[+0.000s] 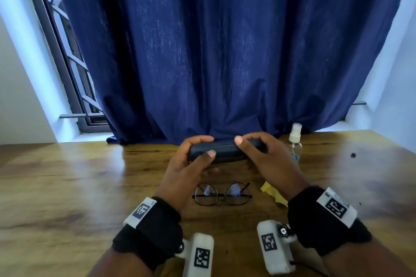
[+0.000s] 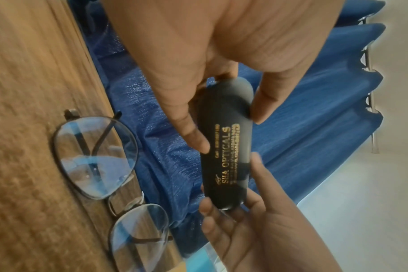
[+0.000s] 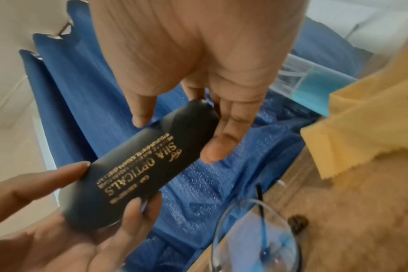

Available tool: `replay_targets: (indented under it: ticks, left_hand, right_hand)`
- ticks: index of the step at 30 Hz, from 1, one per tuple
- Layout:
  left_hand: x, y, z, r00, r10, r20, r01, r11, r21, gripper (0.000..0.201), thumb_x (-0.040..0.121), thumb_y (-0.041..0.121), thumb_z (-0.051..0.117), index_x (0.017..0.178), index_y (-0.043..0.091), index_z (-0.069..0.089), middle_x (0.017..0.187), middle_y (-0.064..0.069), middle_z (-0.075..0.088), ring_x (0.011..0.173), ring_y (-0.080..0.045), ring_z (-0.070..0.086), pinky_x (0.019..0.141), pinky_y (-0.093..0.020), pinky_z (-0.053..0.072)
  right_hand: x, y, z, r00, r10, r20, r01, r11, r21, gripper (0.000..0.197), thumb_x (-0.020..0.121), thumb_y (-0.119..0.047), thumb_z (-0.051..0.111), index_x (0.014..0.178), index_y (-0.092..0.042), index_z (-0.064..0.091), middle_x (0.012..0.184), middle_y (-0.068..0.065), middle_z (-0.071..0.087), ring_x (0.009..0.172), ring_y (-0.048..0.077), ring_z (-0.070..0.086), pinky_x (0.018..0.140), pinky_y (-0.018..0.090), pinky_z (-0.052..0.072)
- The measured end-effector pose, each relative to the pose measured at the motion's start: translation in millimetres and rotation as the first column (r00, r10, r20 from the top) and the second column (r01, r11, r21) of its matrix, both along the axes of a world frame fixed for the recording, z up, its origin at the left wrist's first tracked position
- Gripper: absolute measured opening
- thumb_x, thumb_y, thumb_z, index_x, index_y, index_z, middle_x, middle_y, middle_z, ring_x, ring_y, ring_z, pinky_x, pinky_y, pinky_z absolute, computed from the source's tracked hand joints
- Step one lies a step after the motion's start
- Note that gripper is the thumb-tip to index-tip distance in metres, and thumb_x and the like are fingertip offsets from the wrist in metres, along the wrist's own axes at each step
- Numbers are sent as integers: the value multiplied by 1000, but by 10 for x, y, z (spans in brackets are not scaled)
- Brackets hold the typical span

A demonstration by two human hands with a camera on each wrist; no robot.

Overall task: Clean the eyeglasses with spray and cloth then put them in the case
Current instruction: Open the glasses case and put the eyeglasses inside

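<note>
Both hands hold a dark, closed glasses case (image 1: 225,150) with gold lettering (image 2: 226,152) (image 3: 142,174) above the wooden table (image 1: 67,186). My left hand (image 1: 191,159) grips its left end, thumb on the near side. My right hand (image 1: 258,155) grips the right end. Below them the folded thin-framed eyeglasses (image 1: 221,194) (image 2: 98,158) (image 3: 256,237) lie on the table. A yellow cloth (image 1: 273,193) (image 3: 366,125) lies right of them, partly under my right wrist. A clear spray bottle (image 1: 295,141) with blue liquid stands behind my right hand.
A dark blue curtain (image 1: 225,51) hangs down to the table's far edge, right behind the case. A barred window (image 1: 67,63) is at the left. A small dark speck (image 1: 353,154) lies on the table at far right.
</note>
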State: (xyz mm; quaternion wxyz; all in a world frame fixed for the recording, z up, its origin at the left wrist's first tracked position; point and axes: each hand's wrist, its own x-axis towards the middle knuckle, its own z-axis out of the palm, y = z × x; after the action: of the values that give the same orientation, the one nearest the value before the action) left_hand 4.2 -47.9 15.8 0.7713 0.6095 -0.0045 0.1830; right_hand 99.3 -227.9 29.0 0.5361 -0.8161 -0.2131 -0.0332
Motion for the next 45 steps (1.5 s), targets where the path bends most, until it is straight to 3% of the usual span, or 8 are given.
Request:
replay_targets:
  ticks: [4,12,21,26,31,37,41,45]
  left_hand:
    - [17,65,-33,996,88,26,-90,993,79,35,83,32,81,116,25,69,127,-12,66,117,-30,67,104,-55,53]
    - [14,9,-63,994,101,-48,-79,937,341,64,74,48,81,133,32,63,125,9,72,115,-7,69,97,-33,57]
    - [-2,-60,-34,1000,29,1,-27,929,368,45,88,17,76,130,20,63,122,2,75,110,-11,73,89,-27,60]
    - [4,-86,-15,993,-113,28,112,993,31,44,88,12,63,132,14,56,123,-14,73,111,-28,72,98,-46,57]
    - [-26,-78,1,993,69,91,-80,989,124,51,78,28,78,123,9,62,110,-3,79,104,-17,75,83,-28,62]
    - [-1,-9,-28,990,115,78,-123,988,96,73,66,44,91,121,4,64,115,-16,75,112,-32,71,99,-51,56]
    - [-34,-43,10,997,56,55,-66,979,195,62,73,37,88,119,4,63,115,-14,75,113,-32,70,99,-47,56]
    - [-79,-120,25,992,-104,72,82,962,261,95,75,13,84,149,41,32,116,-14,75,114,-33,72,94,-42,60]
  right_hand:
    - [-65,20,19,1000,24,-12,-23,996,83,43,79,-57,78,115,-39,62,108,-16,63,97,3,64,78,22,52]
    - [-75,118,-26,970,217,-114,-134,859,493,104,64,-34,89,152,-33,32,123,3,74,109,11,74,99,39,58]
    - [-199,179,9,940,327,101,-337,936,104,67,94,-46,69,153,-47,38,128,-12,68,114,1,67,102,29,54]
    - [-186,57,105,888,299,349,-254,952,-169,73,86,-45,78,150,-47,44,120,-22,51,110,-7,53,90,7,43]
    - [-169,-36,139,875,307,373,-296,951,-90,61,75,-36,89,128,-41,59,122,-20,66,114,5,65,93,31,59]
    - [-168,-90,194,833,311,459,-285,950,-126,46,81,-41,83,124,-30,74,117,-19,71,112,-4,64,92,10,48]
    - [-100,-194,205,906,264,332,-298,953,53,29,94,-32,71,122,-25,75,102,-11,79,95,2,74,80,17,58]
    - [104,-291,180,973,96,212,-158,941,300,24,93,-27,75,116,-20,73,97,-3,80,89,8,75,83,28,60]
